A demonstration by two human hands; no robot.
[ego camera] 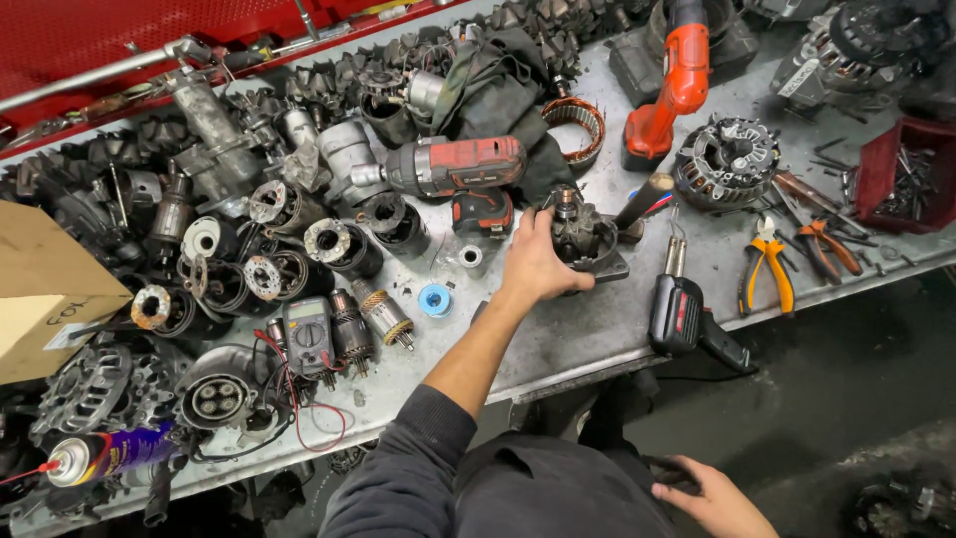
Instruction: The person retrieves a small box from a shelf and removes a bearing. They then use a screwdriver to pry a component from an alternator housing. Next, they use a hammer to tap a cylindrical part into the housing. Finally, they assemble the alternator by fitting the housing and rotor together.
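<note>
— Two hands, where are they?

— Left hand is clamped around a dark motor part standing on the metal bench, between the red drill and the soldering gun.

— Right hand?

— Low by the dark clothing, fingers loosely spread, holding nothing I can see.

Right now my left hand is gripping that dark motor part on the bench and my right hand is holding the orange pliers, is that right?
Not quite. The left hand does grip the dark motor part, but the right hand hangs low by your hip, holding nothing visible. The orange pliers lie untouched on the bench, as the head view shows.
</note>
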